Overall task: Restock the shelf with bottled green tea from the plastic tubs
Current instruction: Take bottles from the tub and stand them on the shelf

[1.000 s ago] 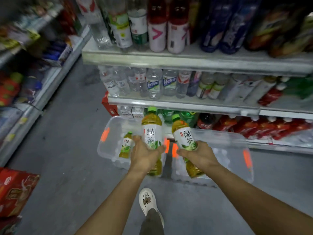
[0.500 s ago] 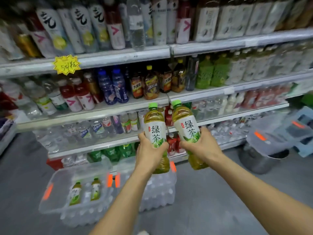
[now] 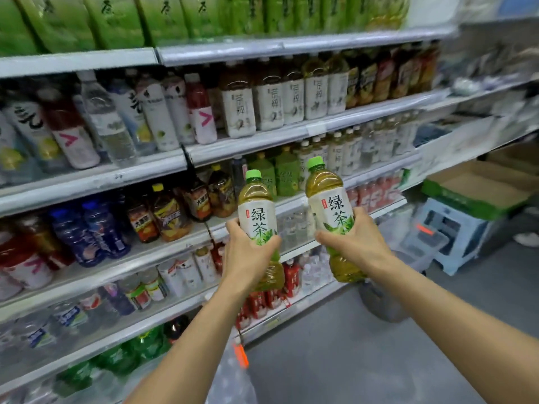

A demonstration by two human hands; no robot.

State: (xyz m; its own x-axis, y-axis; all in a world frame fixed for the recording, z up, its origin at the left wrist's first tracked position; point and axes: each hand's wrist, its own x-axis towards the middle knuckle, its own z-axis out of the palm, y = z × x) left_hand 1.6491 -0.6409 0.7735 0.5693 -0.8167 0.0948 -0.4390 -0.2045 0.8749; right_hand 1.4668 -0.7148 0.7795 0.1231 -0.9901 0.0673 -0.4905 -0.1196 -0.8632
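I hold two green tea bottles with green caps and white labels in front of the shelves. My left hand (image 3: 248, 255) grips the left bottle (image 3: 256, 211) round its middle, upright. My right hand (image 3: 354, 243) grips the right bottle (image 3: 326, 196), which is a little higher and leans slightly left. Both bottles hang at the height of the shelf (image 3: 294, 199) that carries green-labelled bottles (image 3: 287, 173). Only a corner of a clear plastic tub (image 3: 230, 380) with an orange latch shows at the bottom edge.
Several shelf rows packed with drinks fill the left and centre. At the right stand an open cardboard box (image 3: 478, 191) on a pale blue stool (image 3: 455, 231), a clear tub lid (image 3: 420, 243) and a metal pot (image 3: 382, 304) on the grey floor.
My view has swung up and to the right, so the tubs have dropped almost out of sight. Both bottles have risen to a higher shelf level, and the right one has moved away from the left.
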